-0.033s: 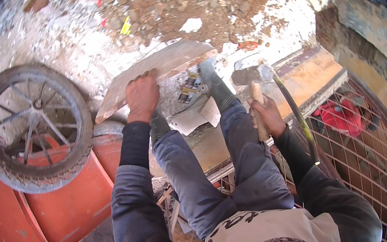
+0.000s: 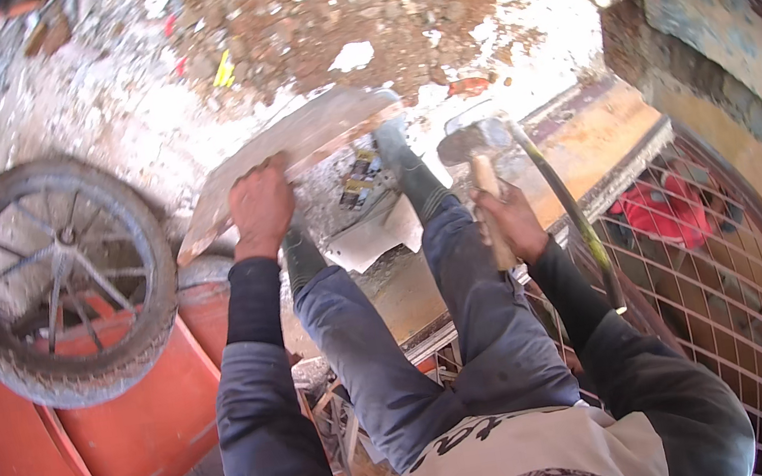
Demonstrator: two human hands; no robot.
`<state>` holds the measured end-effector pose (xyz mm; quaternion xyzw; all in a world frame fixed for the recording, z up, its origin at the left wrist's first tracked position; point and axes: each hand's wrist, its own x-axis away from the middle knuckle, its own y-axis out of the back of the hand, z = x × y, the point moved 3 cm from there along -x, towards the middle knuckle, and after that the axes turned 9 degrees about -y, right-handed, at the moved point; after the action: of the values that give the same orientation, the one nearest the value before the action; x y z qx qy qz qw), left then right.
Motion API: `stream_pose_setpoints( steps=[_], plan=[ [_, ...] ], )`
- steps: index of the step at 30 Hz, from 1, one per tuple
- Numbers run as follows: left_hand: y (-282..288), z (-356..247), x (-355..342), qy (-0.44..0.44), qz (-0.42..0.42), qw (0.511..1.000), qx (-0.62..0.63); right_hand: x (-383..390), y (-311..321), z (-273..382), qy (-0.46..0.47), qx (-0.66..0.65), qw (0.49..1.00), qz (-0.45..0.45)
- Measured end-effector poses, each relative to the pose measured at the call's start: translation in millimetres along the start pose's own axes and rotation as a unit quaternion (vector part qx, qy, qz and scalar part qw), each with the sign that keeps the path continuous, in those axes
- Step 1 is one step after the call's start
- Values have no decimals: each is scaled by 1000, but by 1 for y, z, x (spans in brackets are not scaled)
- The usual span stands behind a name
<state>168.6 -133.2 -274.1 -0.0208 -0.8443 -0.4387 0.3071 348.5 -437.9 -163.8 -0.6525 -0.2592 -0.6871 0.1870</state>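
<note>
Clasping a hammer (image 2: 486, 177) in curled fingers of the right hand (image 2: 512, 221), right of the boots (image 2: 409, 174); gripping a slab (image 2: 314, 131), far and left of centre, with bent fingers of the left hand (image 2: 261, 207), right of a wheel (image 2: 65, 236)

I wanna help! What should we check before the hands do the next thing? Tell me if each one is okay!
1. Hammer held: ok, the right hand is closed around its handle.
2. Slab steadied: ok, the left hand grips it.
3. Hands protected: not ok, both are bare.
4. Pole out of the hammer's way: not ok, its upper end is right beside the hammer.
5. Right boot clear of the slab: cannot tell, its toe is at the slab's right end.
6. Nobody beneath the grate: cannot tell, something red shows through the bars.
</note>
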Motion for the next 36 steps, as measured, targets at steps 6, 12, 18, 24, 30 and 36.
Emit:
stream_pose_setpoints(
  steps=[6, 12, 18, 24, 30, 36],
  plan=[
    [2, -3, -10, 43, 48, 998, 5, -130, 79, -1, -30, -16, 999, -4],
    [9, -18, -36, 54, 71, 996, 11, -254, 271, 19, 33, 5, 966, -255],
    [12, -4, -9, 102, 79, 991, -31, -249, 71, 36, 207, 212, 953, -55],
    [-1, -15, -4, 52, 25, 998, 5, -174, -76, 67, -78, -195, 949, 236],
    [-2, -18, 8, 33, 51, 997, 43, -156, -87, 54, -54, -213, 950, 224],
    [1, -11, 9, 44, 71, 996, 44, -145, -54, 28, -45, -77, 980, 179]
  ],
)
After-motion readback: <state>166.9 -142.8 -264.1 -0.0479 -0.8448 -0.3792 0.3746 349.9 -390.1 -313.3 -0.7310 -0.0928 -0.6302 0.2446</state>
